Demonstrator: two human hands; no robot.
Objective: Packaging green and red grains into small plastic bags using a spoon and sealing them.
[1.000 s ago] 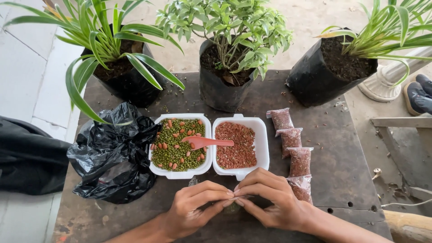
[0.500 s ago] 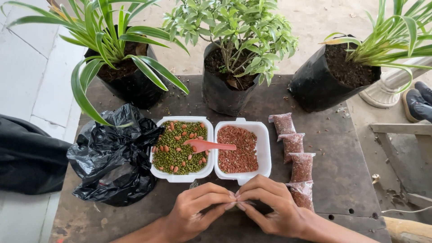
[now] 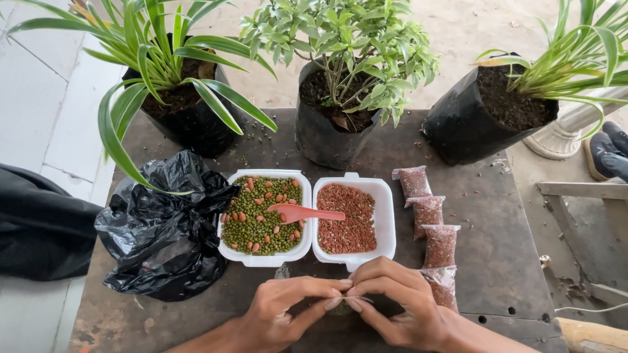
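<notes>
While the two hands stay pinched together at the table's near edge, almost nothing about them has changed over the last second: the same fingertip-to-fingertip meeting, only the view has drifted slightly, so the trays sit a touch lower in the frame. I judge the fiddly work at the fingertips is still going on, not finished.

Left hand: comes in from 7 o'clock, palm turned inward, thumb and forefinger closed narrow on a small clear packet, other fingers curled beneath.

Right hand: comes in from 5 o'clock, knuckles up, fingers arched over, tips nipping the same packet from the other side. Packet mostly hidden by the fingers; contents cannot be made out.

Packet's place: at 6 o'clock of the white two-part foam tray, just short of its near rim, over the dark table.

Around it:
- Tray's left half holds green beans with some orange ones; right half reddish-brown seeds. A pink spoon lies across the divide.
- Filled seed packets run in a column at 3 o'clock of the tray; the nearest one touches the right hand.
- Crumpled black plastic bag at 9 o'clock of the tray.
- Three potted plants in black bags at 12 o'clock.
</notes>
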